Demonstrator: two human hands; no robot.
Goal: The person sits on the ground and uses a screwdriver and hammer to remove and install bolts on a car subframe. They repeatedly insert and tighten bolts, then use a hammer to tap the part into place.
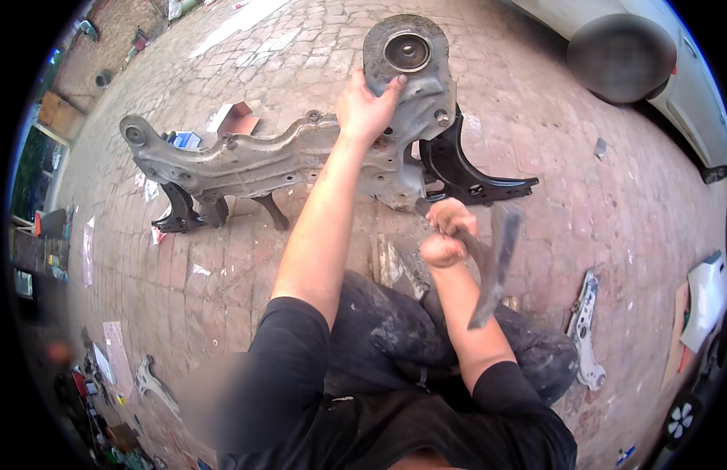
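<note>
A grey metal car subframe (269, 160) stands propped off the brick ground in front of me. Its right end rises to a round rubber bushing (408, 53). My left hand (363, 113) is closed on the edge just below that bushing, thumb along the metal. Black control arms are fitted at both ends, one on the right (477, 186) and one on the left (179, 207). Low on the right, apart from the subframe, my right hand (450, 235) is wrapped round the handle of a hammer. The dark, slightly blurred hammer head (497, 266) hangs over my right forearm.
A worn silver control arm (587, 337) lies to my right, another (153, 388) to my left. Behind the subframe sits an open cardboard box (236, 119). A light-coloured car (696, 110) stands at upper right. Loose parts and tools lie at lower left.
</note>
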